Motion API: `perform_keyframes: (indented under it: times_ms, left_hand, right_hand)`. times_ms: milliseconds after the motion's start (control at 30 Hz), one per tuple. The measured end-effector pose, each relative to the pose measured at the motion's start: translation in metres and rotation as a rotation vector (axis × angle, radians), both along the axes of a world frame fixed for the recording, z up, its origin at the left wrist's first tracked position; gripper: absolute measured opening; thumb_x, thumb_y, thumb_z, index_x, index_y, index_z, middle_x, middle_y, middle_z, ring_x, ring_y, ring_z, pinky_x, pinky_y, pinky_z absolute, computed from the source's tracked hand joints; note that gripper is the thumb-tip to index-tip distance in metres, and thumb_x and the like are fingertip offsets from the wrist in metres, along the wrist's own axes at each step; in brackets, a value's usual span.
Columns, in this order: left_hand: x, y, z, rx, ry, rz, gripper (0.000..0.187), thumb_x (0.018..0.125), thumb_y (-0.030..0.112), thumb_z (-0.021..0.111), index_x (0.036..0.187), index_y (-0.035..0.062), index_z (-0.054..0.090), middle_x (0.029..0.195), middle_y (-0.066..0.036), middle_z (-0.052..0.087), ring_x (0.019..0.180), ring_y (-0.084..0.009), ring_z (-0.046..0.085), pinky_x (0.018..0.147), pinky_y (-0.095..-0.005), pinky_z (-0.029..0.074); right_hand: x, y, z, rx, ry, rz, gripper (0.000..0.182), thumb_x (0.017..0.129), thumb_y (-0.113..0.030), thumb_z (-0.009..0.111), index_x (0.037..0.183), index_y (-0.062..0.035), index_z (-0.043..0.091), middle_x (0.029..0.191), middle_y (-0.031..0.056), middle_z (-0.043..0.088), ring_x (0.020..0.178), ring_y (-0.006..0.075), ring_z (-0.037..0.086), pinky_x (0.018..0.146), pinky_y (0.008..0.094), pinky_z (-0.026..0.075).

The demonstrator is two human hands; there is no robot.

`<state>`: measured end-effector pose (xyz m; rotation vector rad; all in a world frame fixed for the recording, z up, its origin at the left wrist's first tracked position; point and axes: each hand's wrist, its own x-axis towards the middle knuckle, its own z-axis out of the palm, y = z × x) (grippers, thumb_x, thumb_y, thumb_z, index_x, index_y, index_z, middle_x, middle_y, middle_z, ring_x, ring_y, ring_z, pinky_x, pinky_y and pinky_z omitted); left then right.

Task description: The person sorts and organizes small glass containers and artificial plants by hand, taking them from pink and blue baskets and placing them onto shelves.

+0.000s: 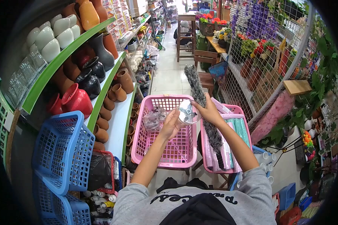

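Observation:
Over the pink basket (139, 150), both hands are raised around a small clear round vessel (187, 111), glass or plastic, with a silvery look inside. My left hand (171, 124) is closed on its left side. On the other side, my right hand (210, 111) has its thumb near the rim and its fingers wrapped round a grey fluffy duster (195, 84). The duster slants from above the hand down across a second pink basket (245, 116). Several similar clear pieces (154, 120) lie at the left of the first basket.
Packs wrapped in pink and green (241, 129) fill the right basket. Shelves at the left carry clay pots (119, 92), black vases (88, 82) and white cups (50, 48). Blue baskets (64, 150) are stacked nearby. A wire rack (263, 63) with flowers stands right; a wooden stool (186, 35) is in the aisle.

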<state>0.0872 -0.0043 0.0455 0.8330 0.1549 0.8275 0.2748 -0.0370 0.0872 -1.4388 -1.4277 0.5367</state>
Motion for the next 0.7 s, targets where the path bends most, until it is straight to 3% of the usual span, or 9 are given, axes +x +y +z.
perform_keyframes:
  times_ms: [133, 233, 300, 367, 433, 500, 567, 667, 700]
  left_hand:
    - [0.001, -0.001, 0.0, 0.025, 0.123, 0.065, 0.049, 0.086, 0.005, 0.058, 0.13, 0.0011, 0.037, 0.117, -0.012, 0.056, 0.101, -0.0202, 0.062, 0.086, -0.0392, 0.055]
    - [0.004, 0.013, -0.019, -0.057, 0.096, 0.208, 0.044, 0.085, 0.003, 0.057, 0.125, 0.0009, 0.041, 0.114, -0.011, 0.058, 0.099, -0.0197, 0.062, 0.085, -0.0389, 0.055]
    - [-0.002, 0.021, -0.023, -0.063, 0.08, 0.197, 0.04, 0.084, 0.0, 0.056, 0.122, 0.0029, 0.044, 0.111, -0.01, 0.06, 0.097, -0.0205, 0.063, 0.082, -0.0371, 0.056]
    - [-0.007, 0.026, -0.028, -0.121, 0.094, 0.244, 0.041, 0.083, -0.002, 0.054, 0.122, 0.0058, 0.045, 0.105, -0.007, 0.061, 0.088, -0.0172, 0.063, 0.077, -0.0344, 0.056]
    - [-0.013, 0.015, -0.01, -0.066, 0.1, 0.205, 0.045, 0.082, -0.004, 0.054, 0.124, 0.0077, 0.045, 0.106, -0.006, 0.06, 0.084, -0.015, 0.063, 0.075, -0.0331, 0.056]
    - [-0.017, 0.008, -0.006, -0.077, 0.085, 0.197, 0.047, 0.079, -0.01, 0.053, 0.124, 0.0047, 0.046, 0.113, -0.009, 0.059, 0.092, -0.0174, 0.063, 0.077, -0.0308, 0.055]
    - [-0.01, 0.016, -0.026, 0.06, 0.141, 0.28, 0.048, 0.078, -0.009, 0.058, 0.124, 0.0014, 0.046, 0.114, -0.009, 0.057, 0.094, -0.0156, 0.061, 0.078, -0.0274, 0.053]
    - [0.001, 0.022, -0.044, 0.586, 0.423, 0.635, 0.048, 0.076, -0.008, 0.062, 0.121, 0.0015, 0.047, 0.112, -0.008, 0.058, 0.089, -0.0151, 0.06, 0.076, -0.0268, 0.05]
    - [-0.001, 0.021, -0.04, 0.588, 0.423, 0.634, 0.048, 0.076, -0.008, 0.062, 0.121, 0.0015, 0.047, 0.112, -0.008, 0.058, 0.089, -0.0151, 0.06, 0.076, -0.0268, 0.05]
  right_hand:
    - [-0.012, -0.011, 0.012, -0.105, -0.065, -0.043, 0.049, 0.089, -0.027, 0.059, 0.122, 0.0011, 0.036, 0.111, 0.022, 0.055, 0.105, 0.0303, 0.057, 0.089, 0.0386, 0.042]
    - [-0.02, -0.022, 0.02, -0.096, -0.088, -0.113, 0.049, 0.09, -0.023, 0.052, 0.125, 0.0019, 0.029, 0.117, 0.0262, 0.05, 0.109, 0.0368, 0.054, 0.092, 0.0426, 0.04]
    - [-0.032, -0.041, 0.017, 0.044, -0.234, 0.046, 0.044, 0.086, -0.013, 0.05, 0.123, 0.0032, 0.033, 0.117, 0.0283, 0.047, 0.111, 0.042, 0.051, 0.095, 0.0445, 0.038]
    - [-0.04, -0.062, 0.007, -0.107, -0.566, 0.235, 0.049, 0.081, -0.005, 0.053, 0.128, -0.003, 0.04, 0.11, 0.0257, 0.049, 0.088, 0.0432, 0.057, 0.077, 0.0471, 0.048]
    - [-0.019, -0.056, -0.013, 0.108, -0.715, 0.171, 0.049, 0.084, -0.008, 0.052, 0.131, -0.0124, 0.041, 0.099, 0.0233, 0.052, 0.072, 0.0407, 0.06, 0.061, 0.0473, 0.051]
    - [0.004, -0.045, -0.009, 0.022, -0.716, 0.047, 0.05, 0.083, -0.007, 0.052, 0.132, -0.0114, 0.04, 0.096, 0.0205, 0.054, 0.075, 0.0407, 0.06, 0.064, 0.0471, 0.051]
    - [0.013, -0.03, -0.014, 0.139, -0.531, -0.146, 0.048, 0.083, -0.008, 0.053, 0.13, -0.0101, 0.042, 0.104, 0.0205, 0.058, 0.089, 0.0398, 0.059, 0.074, 0.0456, 0.05]
    - [-0.019, -0.053, -0.005, 0.3, -0.487, 0.195, 0.051, 0.083, -0.008, 0.053, 0.132, -0.0161, 0.043, 0.104, 0.0192, 0.06, 0.088, 0.0382, 0.061, 0.074, 0.0438, 0.051]
    - [-0.038, -0.065, 0.01, -0.14, -0.752, 0.227, 0.055, 0.082, -0.006, 0.051, 0.135, -0.0192, 0.041, 0.102, 0.0175, 0.06, 0.081, 0.0387, 0.061, 0.073, 0.0438, 0.051]
